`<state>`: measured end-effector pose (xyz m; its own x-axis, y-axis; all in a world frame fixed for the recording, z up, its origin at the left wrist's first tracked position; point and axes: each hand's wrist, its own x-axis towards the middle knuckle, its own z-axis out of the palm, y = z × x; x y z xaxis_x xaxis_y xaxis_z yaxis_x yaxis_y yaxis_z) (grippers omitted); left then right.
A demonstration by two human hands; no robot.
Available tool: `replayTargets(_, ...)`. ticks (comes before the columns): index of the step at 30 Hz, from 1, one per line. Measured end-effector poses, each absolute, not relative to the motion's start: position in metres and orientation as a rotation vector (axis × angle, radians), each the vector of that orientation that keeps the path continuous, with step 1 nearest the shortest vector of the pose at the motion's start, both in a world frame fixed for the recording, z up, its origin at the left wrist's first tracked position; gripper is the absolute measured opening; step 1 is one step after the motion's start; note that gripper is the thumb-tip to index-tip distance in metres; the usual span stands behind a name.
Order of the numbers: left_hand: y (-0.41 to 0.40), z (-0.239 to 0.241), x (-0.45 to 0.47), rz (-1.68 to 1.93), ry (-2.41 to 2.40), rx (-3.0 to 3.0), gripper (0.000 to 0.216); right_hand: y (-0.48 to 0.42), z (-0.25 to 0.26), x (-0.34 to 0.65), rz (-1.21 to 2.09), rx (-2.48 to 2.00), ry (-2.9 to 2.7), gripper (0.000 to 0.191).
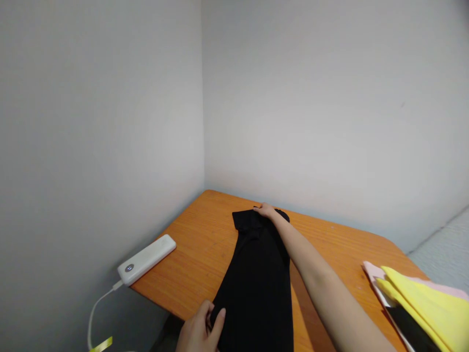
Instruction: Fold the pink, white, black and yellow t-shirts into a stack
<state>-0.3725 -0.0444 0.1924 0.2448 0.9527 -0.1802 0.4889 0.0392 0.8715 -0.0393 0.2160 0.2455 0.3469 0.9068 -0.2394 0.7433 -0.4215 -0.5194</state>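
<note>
A black short-sleeved shirt (262,283), which looks folded lengthwise, lies stretched away from me over the table, its sleeve sticking out at the far left. Its near end runs out of the bottom of the view. My left hand (201,328) pinches the shirt's near left edge between thumb and fingers. With the arm reaching across from the right, my right hand (264,210) grips the far end by the shoulder; its fingertips are partly hidden by the cloth and the hand.
The orange-brown wooden table (326,249) stands in a corner between pale walls. At its left edge lies a white power bank (148,259) with a white cable (91,318). Folded yellow cloth (432,303), with pink, white and black cloth, sits at the right.
</note>
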Motion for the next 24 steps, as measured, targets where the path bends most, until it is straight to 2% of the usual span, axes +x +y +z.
replayTargets(5, -0.043, 0.202, -0.373, 0.567, 1.375, 1.669, 0.036, 0.205, 0.248, -0.018, 0.929, -2.224, -1.428, 0.016)
replayTargets(10, -0.043, 0.2, -0.385, 0.5, 1.567, 1.938, 0.034, 0.217, 0.248, -0.039, 1.081, -2.031, -1.325, 0.028)
replayTargets(14, -0.047, 0.19, -0.392, 0.516, 1.653, 2.078, 0.035, 0.219, 0.237, -0.073, 1.1, -1.838, -1.313, 0.031)
replayTargets(18, -0.049, 0.184, -0.395, 0.656, 1.633, 2.187, 0.033, 0.207, 0.225, -0.086, 1.008, -1.748, -1.376, 0.023)
replayTargets(21, -0.047, 0.187, -0.393, 0.723, 1.661, 2.221, 0.034, 0.19, 0.22, -0.072, 0.816, -1.772, -1.434, 0.018)
replayTargets(24, -0.045, 0.195, -0.387, 0.692, 1.662, 2.239, 0.035, 0.163, 0.215, -0.044, 0.585, -1.847, -1.492, 0.021)
